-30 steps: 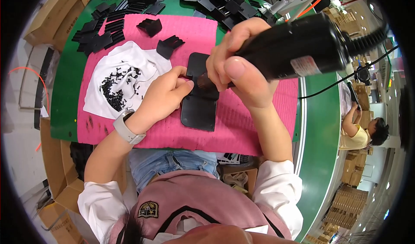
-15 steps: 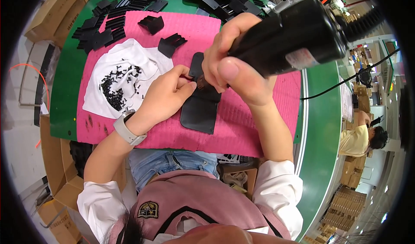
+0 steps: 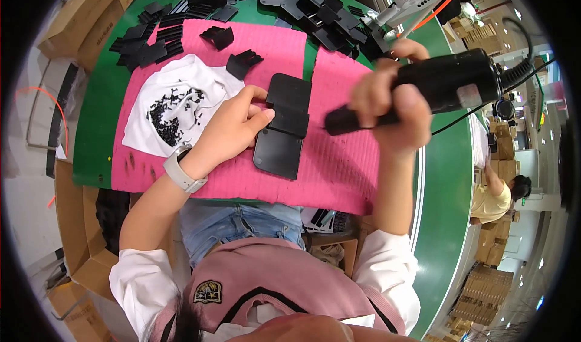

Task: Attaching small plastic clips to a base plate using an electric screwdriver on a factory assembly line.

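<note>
My right hand [image 3: 402,109] is wrapped round a black corded electric screwdriver [image 3: 451,82], held in the air to the right of the work; hand and tool are slightly blurred. The tool's dark nose points left. My left hand [image 3: 233,124] pinches the left edge of a black plastic bracket [image 3: 279,154] between thumb and fingers. The bracket has two flat rounded plates with a raised middle and lies on a pink ribbed mat [image 3: 339,154]. Left of that hand, a white cloth [image 3: 142,127] holds many small black screws [image 3: 166,124].
Two loose bent black pieces [image 3: 244,63] lie beyond the cloth. Piles of black plastic parts [image 3: 321,18] cover the far side of the green table [image 3: 91,142]. A lamp-like stand [image 3: 407,3] rises far right. Another person [image 3: 493,200] in yellow works at the right.
My right hand has drawn the screwdriver away from the bracket, to the right, and tilted it flatter. My left hand stays on the bracket, whose middle is now uncovered.
</note>
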The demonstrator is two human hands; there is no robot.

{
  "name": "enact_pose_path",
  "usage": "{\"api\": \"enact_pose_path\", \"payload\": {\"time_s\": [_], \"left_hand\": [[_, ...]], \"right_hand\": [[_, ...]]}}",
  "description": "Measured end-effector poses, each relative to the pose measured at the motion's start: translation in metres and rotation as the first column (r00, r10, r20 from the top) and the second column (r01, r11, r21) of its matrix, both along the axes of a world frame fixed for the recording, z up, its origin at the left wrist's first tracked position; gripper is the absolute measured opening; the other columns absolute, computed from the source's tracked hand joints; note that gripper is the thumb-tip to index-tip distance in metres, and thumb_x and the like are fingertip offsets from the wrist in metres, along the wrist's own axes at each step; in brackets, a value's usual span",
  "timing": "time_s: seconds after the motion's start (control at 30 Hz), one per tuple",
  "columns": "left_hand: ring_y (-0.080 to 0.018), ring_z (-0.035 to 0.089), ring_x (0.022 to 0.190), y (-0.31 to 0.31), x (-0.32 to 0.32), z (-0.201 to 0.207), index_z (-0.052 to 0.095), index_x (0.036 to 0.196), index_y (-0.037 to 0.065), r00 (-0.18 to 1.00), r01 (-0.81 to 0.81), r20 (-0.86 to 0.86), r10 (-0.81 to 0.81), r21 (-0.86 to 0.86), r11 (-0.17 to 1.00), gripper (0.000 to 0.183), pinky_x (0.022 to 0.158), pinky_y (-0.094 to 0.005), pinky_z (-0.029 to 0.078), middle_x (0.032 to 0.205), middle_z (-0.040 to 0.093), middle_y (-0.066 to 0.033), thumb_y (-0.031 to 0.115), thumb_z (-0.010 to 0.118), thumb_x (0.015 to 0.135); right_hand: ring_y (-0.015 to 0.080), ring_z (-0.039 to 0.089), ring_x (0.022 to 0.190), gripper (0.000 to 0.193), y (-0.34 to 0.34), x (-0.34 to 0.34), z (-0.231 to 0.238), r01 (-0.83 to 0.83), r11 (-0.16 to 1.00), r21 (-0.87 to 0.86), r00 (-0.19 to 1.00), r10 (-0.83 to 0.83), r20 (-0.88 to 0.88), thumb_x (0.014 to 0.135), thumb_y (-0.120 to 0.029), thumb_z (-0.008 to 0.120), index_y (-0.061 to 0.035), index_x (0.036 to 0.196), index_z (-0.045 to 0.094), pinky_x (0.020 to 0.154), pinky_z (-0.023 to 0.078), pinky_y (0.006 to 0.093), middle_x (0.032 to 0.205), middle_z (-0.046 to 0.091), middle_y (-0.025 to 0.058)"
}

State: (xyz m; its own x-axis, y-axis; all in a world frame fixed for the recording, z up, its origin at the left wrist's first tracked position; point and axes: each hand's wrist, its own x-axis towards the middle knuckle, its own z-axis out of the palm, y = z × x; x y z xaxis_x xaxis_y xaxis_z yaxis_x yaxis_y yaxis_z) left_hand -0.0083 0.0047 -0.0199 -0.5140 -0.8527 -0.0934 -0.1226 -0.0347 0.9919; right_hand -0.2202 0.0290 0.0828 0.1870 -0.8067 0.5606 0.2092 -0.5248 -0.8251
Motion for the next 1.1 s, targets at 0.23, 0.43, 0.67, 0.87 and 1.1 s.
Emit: {"api": "enact_pose_path", "payload": {"time_s": [0.23, 0.43, 0.67, 0.87, 1.1], "left_hand": [[-0.0146, 0.052, 0.066, 0.021, 0.010, 0.012, 0.035, 0.126, 0.002, 0.997, 0.061, -0.044, -0.069, -0.163, 0.985, 0.058, 0.064, -0.0285, 0.045, 0.079, 0.053, -0.0050, 0.004, 0.067, 0.078], [-0.0279, 0.060, 0.070, 0.046, 0.008, 0.044, 0.042, 0.115, 0.003, 0.999, 0.014, 0.039, 0.004, -0.456, 0.890, 0.047, 0.063, -0.0359, 0.046, 0.083, 0.056, -0.0133, -0.006, 0.061, 0.073], [-0.0327, 0.059, 0.066, 0.048, 0.031, 0.073, 0.050, 0.098, 0.001, 0.973, 0.148, 0.226, 0.048, -0.772, 0.618, 0.028, 0.055, -0.0395, 0.045, 0.075, 0.058, -0.0154, -0.004, 0.058, 0.071], [-0.0293, 0.056, 0.070, 0.040, 0.052, 0.084, 0.052, 0.110, 0.000, 0.976, 0.171, 0.214, 0.039, -0.866, 0.470, 0.042, 0.059, -0.0358, 0.045, 0.080, 0.058, -0.0123, 0.000, 0.063, 0.070], [-0.0158, 0.050, 0.102, 0.038, 0.042, 0.043, 0.046, 0.123, -0.003, 0.907, -0.284, -0.393, 0.148, -0.315, 0.906, 0.058, 0.087, -0.0294, 0.040, 0.114, 0.053, -0.0083, 0.030, 0.071, 0.082]], "right_hand": [[0.0280, 0.060, 0.076, 0.069, 0.034, -0.111, -0.053, 0.772, 0.588, -0.239, 0.155, -0.540, -0.827, 0.076, -0.021, 0.070, 0.0002, 0.132, 0.036, 0.066, 0.051, 0.0347, 0.096, 0.057, 0.0151], [0.0366, 0.047, 0.116, 0.082, 0.038, -0.012, 0.010, 0.197, 0.863, -0.465, 0.108, -0.491, -0.864, 0.051, -0.018, 0.083, -0.0141, 0.127, 0.051, 0.095, 0.043, 0.0448, 0.128, 0.046, 0.0155], [0.0333, 0.055, 0.103, 0.065, 0.019, 0.022, 0.015, -0.033, 0.916, -0.399, 0.080, -0.395, -0.915, 0.051, -0.013, 0.080, -0.0118, 0.112, 0.057, 0.082, 0.047, 0.0427, 0.117, 0.052, 0.0132], [0.0260, 0.060, 0.066, 0.048, 0.020, 0.039, -0.008, -0.253, 0.946, -0.201, 0.336, -0.109, -0.936, 0.058, -0.004, 0.067, -0.0069, 0.104, 0.055, 0.052, 0.046, 0.0355, 0.081, 0.057, 0.0094], [0.0084, 0.055, 0.061, 0.037, 0.029, 0.053, -0.011, 0.031, 0.986, 0.164, 0.806, 0.073, -0.588, 0.064, -0.003, 0.076, -0.0032, 0.094, 0.055, 0.056, 0.045, 0.0223, 0.075, 0.057, 0.0004]]}}
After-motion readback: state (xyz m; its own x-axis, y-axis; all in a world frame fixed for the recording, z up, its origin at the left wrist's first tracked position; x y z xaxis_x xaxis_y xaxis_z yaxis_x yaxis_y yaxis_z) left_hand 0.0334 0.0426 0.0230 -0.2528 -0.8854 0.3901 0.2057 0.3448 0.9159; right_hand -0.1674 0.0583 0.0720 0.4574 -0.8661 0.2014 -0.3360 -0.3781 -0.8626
